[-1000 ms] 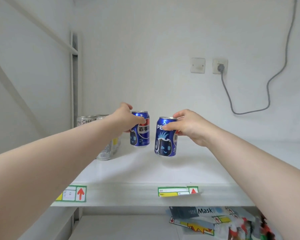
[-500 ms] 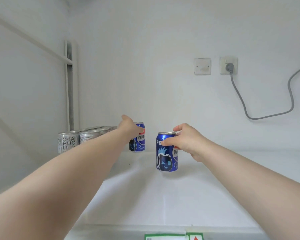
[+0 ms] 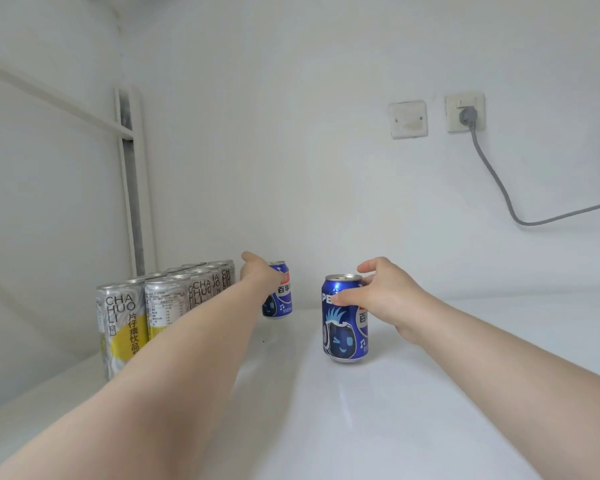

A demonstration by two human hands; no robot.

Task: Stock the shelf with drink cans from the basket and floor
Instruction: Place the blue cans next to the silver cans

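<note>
Two blue Pepsi cans stand upright on the white shelf [image 3: 413, 410]. My left hand [image 3: 258, 275] grips the far blue can [image 3: 280, 299] deep on the shelf, beside the rows of silver cans. My right hand [image 3: 383, 292] holds the near blue can [image 3: 343, 327] by its upper part, thumb on its front and fingers curled over the rim. That can's base looks to rest on the shelf surface. The basket and floor are out of view.
Several tall silver and yellow cans [image 3: 129, 317] fill the shelf's left side in rows running to the back. A white upright post [image 3: 132, 188] stands behind them. On the back wall are a switch plate [image 3: 408, 119] and a socket [image 3: 465, 112] with a grey cable.
Both hands have pushed their blue cans farther back on the shelf. My head moved closer, so the shelf's front edge and labels have left the view and more silver cans show.
</note>
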